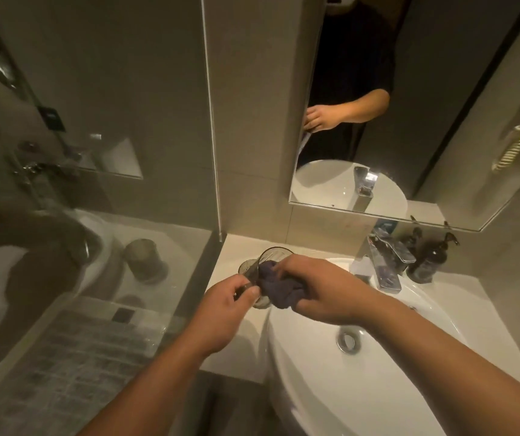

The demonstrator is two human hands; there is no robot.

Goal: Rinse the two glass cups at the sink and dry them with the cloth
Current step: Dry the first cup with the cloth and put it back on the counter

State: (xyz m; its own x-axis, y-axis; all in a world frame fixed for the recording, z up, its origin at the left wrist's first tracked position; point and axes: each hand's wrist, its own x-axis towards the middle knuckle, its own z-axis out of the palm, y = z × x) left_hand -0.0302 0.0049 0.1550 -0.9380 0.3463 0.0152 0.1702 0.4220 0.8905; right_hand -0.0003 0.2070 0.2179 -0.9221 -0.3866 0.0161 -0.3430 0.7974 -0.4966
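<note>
Your left hand (233, 297) pinched glass cup (260, 295) at rim, steadying it; right hand (310, 286) fingers curled on dark cloth (279, 289), wiping. Second cup (276, 253) stood behind on counter (230, 265).

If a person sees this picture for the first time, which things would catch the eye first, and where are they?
First come the two hands in the middle: the left hand holds a glass cup while the right hand pushes a dark cloth into it. Behind them a second glass cup stands on the counter. To the right lies the white sink, with its chrome tap.
</note>
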